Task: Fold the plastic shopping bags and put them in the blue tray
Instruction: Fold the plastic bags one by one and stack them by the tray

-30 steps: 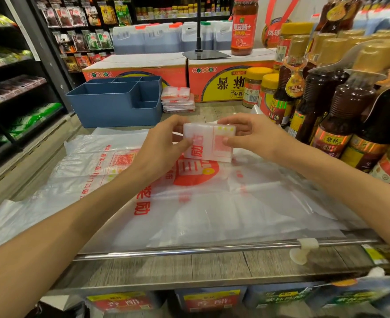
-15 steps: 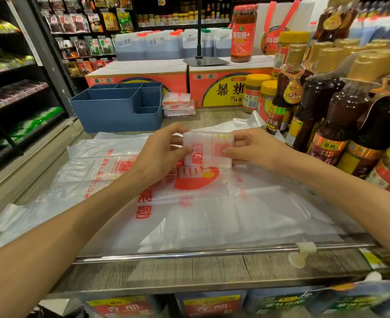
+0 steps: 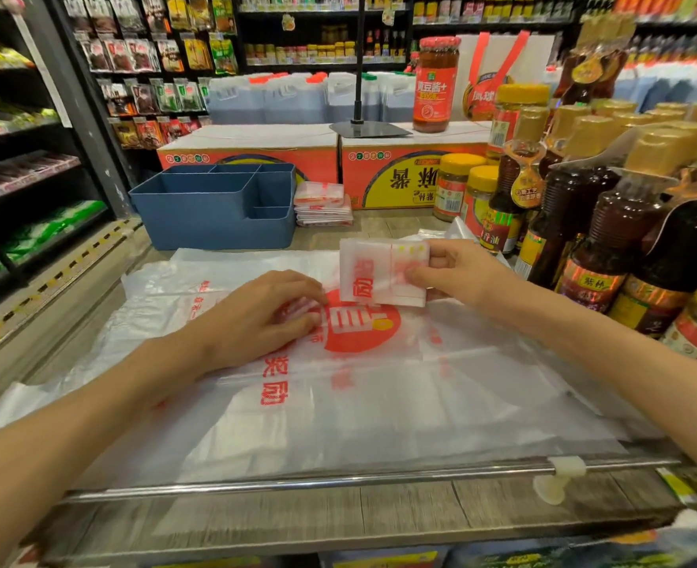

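My right hand pinches a small folded plastic bag, white with red print, held just above the counter. My left hand lies with loosely bent fingers on a flat unfolded plastic bag with a red logo, spread over the wooden counter. Further back at the left stands the blue tray with several compartments; nothing shows inside it. A stack of folded bags lies on the counter just right of the tray.
Dark sauce bottles and yellow-lidded jars crowd the right side. Red cartons stand behind the tray. A metal rail runs along the counter's near edge. Store shelves line the left.
My left hand has let go of the folded bag and dropped onto the flat bag. My right hand alone now holds the folded bag, shifted slightly right.
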